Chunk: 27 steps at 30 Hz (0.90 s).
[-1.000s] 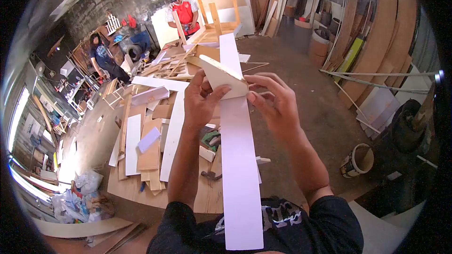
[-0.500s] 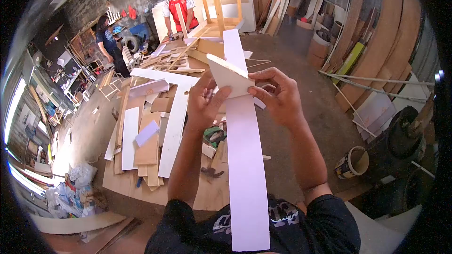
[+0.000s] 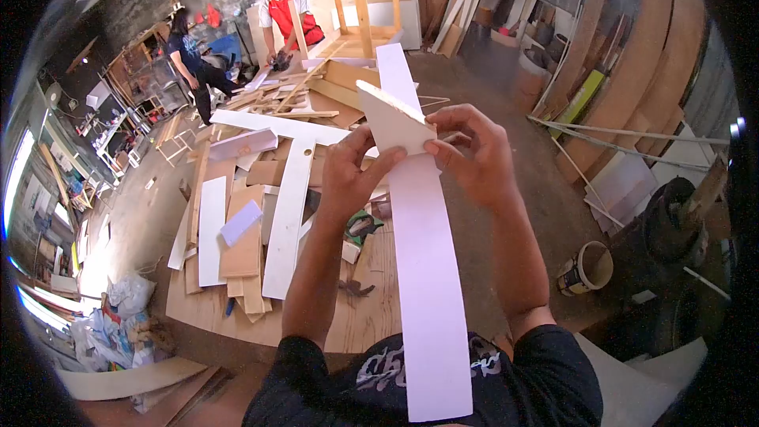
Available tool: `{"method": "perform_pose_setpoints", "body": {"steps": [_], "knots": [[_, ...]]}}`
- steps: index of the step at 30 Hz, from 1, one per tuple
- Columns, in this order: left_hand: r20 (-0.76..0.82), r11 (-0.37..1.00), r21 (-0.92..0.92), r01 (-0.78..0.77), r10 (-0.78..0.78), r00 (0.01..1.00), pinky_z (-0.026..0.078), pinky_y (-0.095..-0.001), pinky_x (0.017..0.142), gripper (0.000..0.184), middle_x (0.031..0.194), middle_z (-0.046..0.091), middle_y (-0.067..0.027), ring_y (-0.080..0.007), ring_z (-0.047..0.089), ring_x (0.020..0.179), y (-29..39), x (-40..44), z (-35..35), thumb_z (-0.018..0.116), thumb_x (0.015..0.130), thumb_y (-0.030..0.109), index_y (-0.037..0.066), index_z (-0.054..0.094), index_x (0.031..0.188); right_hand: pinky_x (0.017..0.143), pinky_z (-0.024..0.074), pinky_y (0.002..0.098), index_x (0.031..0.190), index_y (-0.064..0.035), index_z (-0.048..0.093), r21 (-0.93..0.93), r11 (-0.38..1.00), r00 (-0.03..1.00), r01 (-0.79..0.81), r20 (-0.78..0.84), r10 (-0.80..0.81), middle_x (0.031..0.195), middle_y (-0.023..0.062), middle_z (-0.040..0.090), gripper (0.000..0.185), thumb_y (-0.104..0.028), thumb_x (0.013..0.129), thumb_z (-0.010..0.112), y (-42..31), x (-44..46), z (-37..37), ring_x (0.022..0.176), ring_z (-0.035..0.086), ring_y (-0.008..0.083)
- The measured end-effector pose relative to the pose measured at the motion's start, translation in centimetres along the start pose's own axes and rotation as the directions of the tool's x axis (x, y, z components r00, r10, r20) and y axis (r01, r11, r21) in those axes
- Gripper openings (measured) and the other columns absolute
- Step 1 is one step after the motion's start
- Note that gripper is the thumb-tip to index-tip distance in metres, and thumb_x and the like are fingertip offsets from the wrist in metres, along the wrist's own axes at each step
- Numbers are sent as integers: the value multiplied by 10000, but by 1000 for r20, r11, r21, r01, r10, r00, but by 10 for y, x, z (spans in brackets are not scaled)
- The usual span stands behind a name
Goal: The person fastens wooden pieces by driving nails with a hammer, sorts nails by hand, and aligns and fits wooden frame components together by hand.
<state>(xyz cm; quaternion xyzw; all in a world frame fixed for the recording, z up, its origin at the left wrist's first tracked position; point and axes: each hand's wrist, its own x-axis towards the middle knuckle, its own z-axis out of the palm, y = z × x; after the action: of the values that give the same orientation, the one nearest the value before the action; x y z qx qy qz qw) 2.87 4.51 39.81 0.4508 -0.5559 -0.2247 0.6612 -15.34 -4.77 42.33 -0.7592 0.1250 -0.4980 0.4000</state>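
Observation:
Between my two hands is a small white board offcut (image 3: 394, 122) with a slanted, rough-cut upper edge. My left hand (image 3: 353, 178) grips its left side, thumb across the lower face. At its right corner, my right hand (image 3: 472, 154) pinches it between thumb and fingers. A long white board (image 3: 429, 269) runs from my chest away beneath the small piece, over the edge of the worktable. Whether the two pieces touch cannot be made out. Below my left forearm, a hammer (image 3: 356, 289) and a green power tool (image 3: 362, 225) lie on the table.
Wood offcuts (image 3: 245, 229) and white boards (image 3: 288, 213) cover much of the worktable (image 3: 379, 308). Across it, a person in red (image 3: 291, 20) handles a dark tool; another person (image 3: 190, 59) stands at left. A bucket (image 3: 587, 267) and leaning planks (image 3: 648, 55) are at right.
The held offcut and long board appear slightly further right in view. The person in red now leans over a dark tool, and the person at left has shifted stance. My grip looks the same.

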Motion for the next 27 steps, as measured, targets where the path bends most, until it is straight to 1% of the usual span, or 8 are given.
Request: {"method": "perform_pose_setpoints", "body": {"steps": [3, 5, 9, 12, 14, 17, 21, 27], "knots": [[22, 999, 46, 17, -18, 1000, 495, -317, 932, 381, 1097, 683, -140, -188, 635, 1067, 2, 1, 8, 746, 852, 103, -55, 601, 1167, 779, 558, 299, 1070, -26, 689, 9, 998, 997, -68, -34, 68, 1003, 78, 720, 280, -72, 808, 777, 0, -3, -5, 909, 685, 135], [27, 999, -35, -5, 6, 1000, 495, -308, 917, 405, 1103, 674, -124, -174, 625, 1050, -1, 2, 14, 747, 855, 99, -60, 583, 1190, 784, 562, 292, 1061, -24, 701, -52, 998, 999, -45, -14, 44, 1014, 81, 729, 281, -89, 802, 789, 4, -3, -9, 911, 686, 133], [39, 995, -103, -19, 23, 999, 497, -301, 903, 402, 1100, 671, -121, -166, 625, 1027, -2, 5, 23, 750, 852, 87, -61, 581, 1186, 780, 569, 292, 1049, -23, 707, -5, 1000, 1000, -20, -20, 20, 1026, 88, 733, 270, -107, 807, 791, 8, -6, -19, 918, 690, 141], [32, 997, -72, -25, 27, 999, 498, -304, 901, 368, 1083, 674, -121, -167, 626, 1026, 0, 10, 30, 744, 856, 69, -56, 591, 1167, 783, 578, 297, 1044, -18, 704, 35, 999, 999, 13, -34, -12, 1034, 91, 732, 255, -97, 815, 782, 13, -6, -26, 923, 693, 150], [32, 1000, 8, -24, 24, 999, 499, -301, 900, 350, 1072, 678, -128, -170, 627, 1021, 1, 13, 35, 731, 867, 64, -58, 596, 1165, 786, 583, 295, 1034, -9, 701, 59, 998, 999, 21, -39, -18, 1036, 105, 730, 236, -77, 819, 773, 19, -7, -33, 924, 693, 149], [-6, 999, -36, 15, -15, 1000, 501, -299, 892, 340, 1067, 683, -129, -165, 628, 1021, 3, 11, 44, 720, 875, 55, -61, 599, 1171, 793, 584, 289, 1018, 1, 698, 85, 996, 999, 32, -35, -29, 1040, 118, 727, 214, -61, 823, 764, 21, -6, -40, 923, 692, 145], [-5, 999, 26, -24, 24, 1000, 503, -295, 891, 339, 1074, 684, -131, -163, 630, 1019, -2, 14, 53, 714, 879, 50, -66, 598, 1176, 785, 585, 284, 1005, 9, 695, 116, 991, 998, 69, -5, -69, 1053, 131, 725, 198, -57, 829, 755, 30, -3, -54, 919, 694, 149], [-36, 993, 99, 59, -56, 998, 511, -294, 887, 310, 1075, 688, -131, -161, 641, 996, 5, 16, 66, 705, 885, 47, -69, 610, 1156, 783, 587, 286, 998, 14, 694, 161, 984, 995, 74, 60, -85, 1038, 131, 727, 205, -58, 817, 756, 44, 1, -70, 917, 698, 160]]}}
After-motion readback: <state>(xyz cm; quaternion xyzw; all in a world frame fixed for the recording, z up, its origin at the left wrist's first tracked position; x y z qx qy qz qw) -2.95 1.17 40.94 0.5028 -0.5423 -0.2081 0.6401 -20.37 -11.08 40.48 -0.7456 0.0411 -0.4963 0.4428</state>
